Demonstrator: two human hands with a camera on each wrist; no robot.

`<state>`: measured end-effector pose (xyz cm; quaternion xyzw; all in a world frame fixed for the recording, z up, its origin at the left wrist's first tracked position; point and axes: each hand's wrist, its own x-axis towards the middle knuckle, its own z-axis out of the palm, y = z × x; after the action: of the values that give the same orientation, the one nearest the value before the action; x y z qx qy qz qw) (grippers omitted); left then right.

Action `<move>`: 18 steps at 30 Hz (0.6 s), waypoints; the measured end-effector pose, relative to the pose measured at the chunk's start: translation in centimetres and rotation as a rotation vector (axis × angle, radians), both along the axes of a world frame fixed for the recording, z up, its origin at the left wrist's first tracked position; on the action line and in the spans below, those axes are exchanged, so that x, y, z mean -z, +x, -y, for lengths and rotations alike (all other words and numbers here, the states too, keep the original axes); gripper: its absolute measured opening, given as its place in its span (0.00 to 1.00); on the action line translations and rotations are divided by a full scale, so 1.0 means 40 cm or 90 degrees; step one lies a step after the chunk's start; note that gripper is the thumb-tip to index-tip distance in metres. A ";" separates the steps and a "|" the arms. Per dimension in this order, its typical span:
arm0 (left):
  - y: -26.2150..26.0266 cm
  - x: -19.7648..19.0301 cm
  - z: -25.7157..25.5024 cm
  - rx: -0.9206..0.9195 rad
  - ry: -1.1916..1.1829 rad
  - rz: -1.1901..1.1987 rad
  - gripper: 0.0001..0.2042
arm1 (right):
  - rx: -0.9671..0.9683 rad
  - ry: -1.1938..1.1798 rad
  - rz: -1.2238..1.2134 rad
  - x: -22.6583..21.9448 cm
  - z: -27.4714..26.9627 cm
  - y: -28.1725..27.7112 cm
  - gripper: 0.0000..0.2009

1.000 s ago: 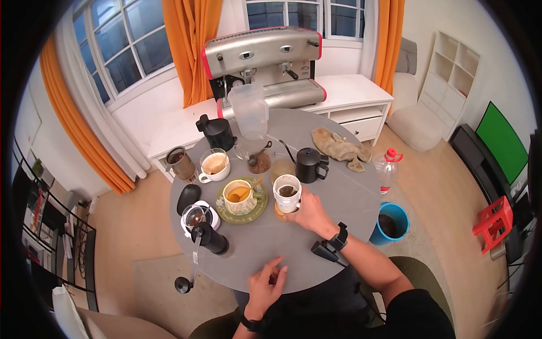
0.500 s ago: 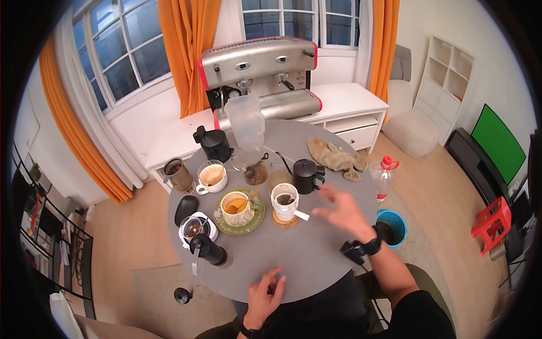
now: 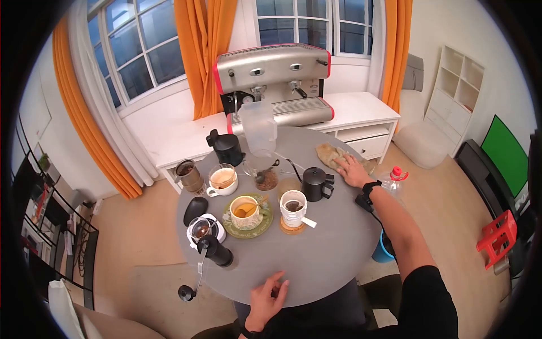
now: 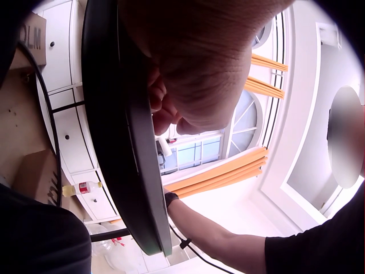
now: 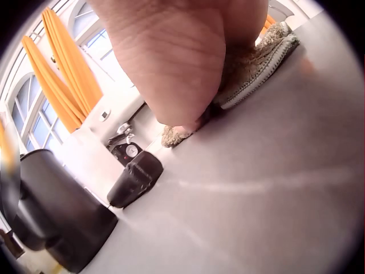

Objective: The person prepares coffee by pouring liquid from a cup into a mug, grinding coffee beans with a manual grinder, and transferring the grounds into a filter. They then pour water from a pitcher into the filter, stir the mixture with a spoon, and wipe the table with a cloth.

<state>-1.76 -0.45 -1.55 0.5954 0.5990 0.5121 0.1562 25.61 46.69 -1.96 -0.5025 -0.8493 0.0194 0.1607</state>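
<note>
In the head view my right hand [image 3: 354, 172] lies over a crumpled tan cloth [image 3: 326, 152] at the table's far right, fingers stretched across it. The right wrist view shows the cloth's fuzzy pile and stitched hem [image 5: 265, 80] below the palm; the fingertips are mostly hidden there. My left hand [image 3: 267, 302] rests at the near table edge, loosely curled and holding nothing. A white cup [image 3: 293, 209] with dark contents stands on a round wooden coaster [image 3: 292, 229]. Left of it, a patterned cup [image 3: 245, 212] of yellow liquid sits on a green plate [image 3: 232, 230].
A black gooseneck kettle [image 3: 315, 185] stands just left of my right forearm. Leftward are a hand grinder [image 3: 217, 252], a white scale [image 3: 217, 230], a coffee cup [image 3: 223, 181], a black pot [image 3: 226, 148] and a clear pitcher [image 3: 258, 129]. Behind sits an espresso machine [image 3: 274, 79].
My right hand has let go of the white cup, leaving it on the coaster, and has moved right and away onto the cloth. The left hand has stayed in place.
</note>
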 end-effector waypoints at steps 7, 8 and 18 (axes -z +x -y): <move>-0.004 0.000 0.006 -0.005 -0.024 0.007 0.13 | 0.110 -0.108 0.068 -0.100 -0.022 0.033 0.26; -0.003 0.000 0.005 -0.003 -0.028 0.011 0.13 | 0.122 -0.095 0.030 -0.104 0.010 0.035 0.25; -0.002 -0.008 0.014 0.029 0.071 0.004 0.09 | 0.045 0.024 -0.072 -0.123 0.618 0.096 0.21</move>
<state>-1.85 -1.01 -1.22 0.6152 0.5551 0.5430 0.1360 29.46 21.95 2.96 -0.5274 -0.8206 0.0265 0.2185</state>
